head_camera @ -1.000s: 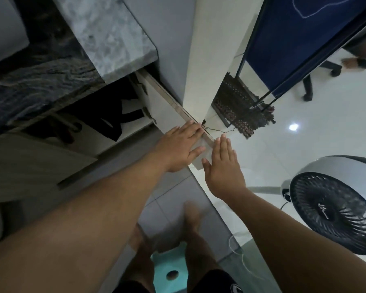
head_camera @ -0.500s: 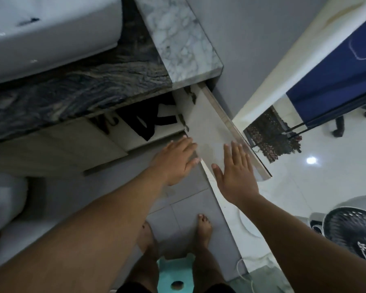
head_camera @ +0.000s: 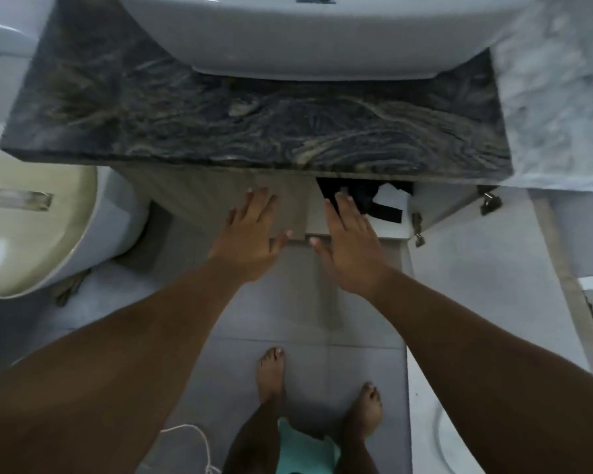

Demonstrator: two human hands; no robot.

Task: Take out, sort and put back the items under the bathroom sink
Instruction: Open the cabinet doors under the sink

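Before the cabinet (head_camera: 220, 200), two open hands (head_camera: 250, 241) (head_camera: 351, 248)

A cream toilet lid (head_camera: 31, 227) is seen at the left edge, beside the dark veined countertop (head_camera: 254, 131). A white cord (head_camera: 192, 439) is laid on the grey floor tiles (head_camera: 288, 302) near the bottom edge. A turquoise object (head_camera: 305, 449), possibly a stool, is partly hidden between two bare feet (head_camera: 271, 374).
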